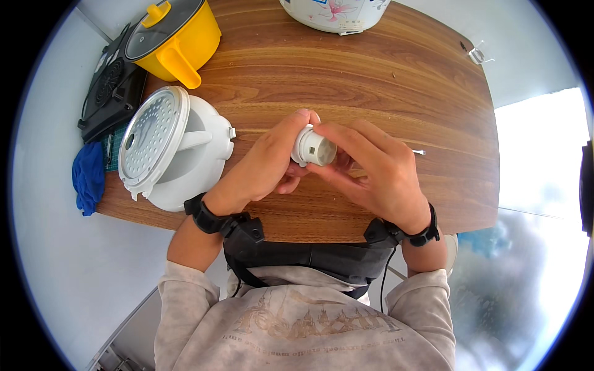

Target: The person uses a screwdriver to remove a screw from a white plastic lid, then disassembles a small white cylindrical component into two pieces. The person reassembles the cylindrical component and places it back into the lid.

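A small white cylindrical plastic part [305, 146], with a ringed rim and a square notch in its open end, is held between both hands above the wooden table. My left hand [272, 154] grips it from the left, its thumb along the upper side. My right hand [380, 164] pinches the open end between thumb and fingers. Inside the part, a paler, partly see-through surface shows, too small to make out. Left of my left hand lies a white appliance lid [207, 127] with a perforated round metal plate [150, 143] leaning up on it.
Around the wooden table [297, 74] stand a yellow pot [192, 49] with a glass lid, a black fan-backed device [108, 86], and a white flowered appliance [340, 13]. A blue cloth [88, 176] hangs at the left edge. A small white-tipped object [420, 152] lies beyond my right hand.
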Motion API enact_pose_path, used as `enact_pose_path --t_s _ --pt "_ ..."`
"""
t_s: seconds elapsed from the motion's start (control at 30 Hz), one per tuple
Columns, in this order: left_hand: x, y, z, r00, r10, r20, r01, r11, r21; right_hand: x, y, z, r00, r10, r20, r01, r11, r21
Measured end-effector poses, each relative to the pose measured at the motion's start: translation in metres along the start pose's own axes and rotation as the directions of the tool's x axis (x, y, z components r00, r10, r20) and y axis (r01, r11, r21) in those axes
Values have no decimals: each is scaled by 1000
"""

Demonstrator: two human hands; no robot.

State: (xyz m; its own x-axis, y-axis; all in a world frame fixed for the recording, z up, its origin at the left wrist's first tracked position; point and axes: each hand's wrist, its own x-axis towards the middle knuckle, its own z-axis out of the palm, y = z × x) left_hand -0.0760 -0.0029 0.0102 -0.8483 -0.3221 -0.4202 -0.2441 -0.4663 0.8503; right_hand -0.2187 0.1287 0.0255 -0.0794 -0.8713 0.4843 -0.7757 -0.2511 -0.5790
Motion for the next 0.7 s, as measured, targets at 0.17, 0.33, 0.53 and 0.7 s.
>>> enact_pose_path --t_s 0.17,0.33,0.53,0.7 --pt "1 1 -1 997 -67 46 70 995 -67 1 0 -1 998 -10 -61 12 1000 22" --pt "0 2 0 996 -80 25 82 992 -100 2 0 -4 992 119 32 -123 979 165" --pt "1 4 -7 986 -31 162 60 981 -184 6 2 -18 925 378 43 -348 795 497" --pt "1 2 -6 990 -18 143 48 977 -208 6 3 -16 928 343 148 -356 691 629"
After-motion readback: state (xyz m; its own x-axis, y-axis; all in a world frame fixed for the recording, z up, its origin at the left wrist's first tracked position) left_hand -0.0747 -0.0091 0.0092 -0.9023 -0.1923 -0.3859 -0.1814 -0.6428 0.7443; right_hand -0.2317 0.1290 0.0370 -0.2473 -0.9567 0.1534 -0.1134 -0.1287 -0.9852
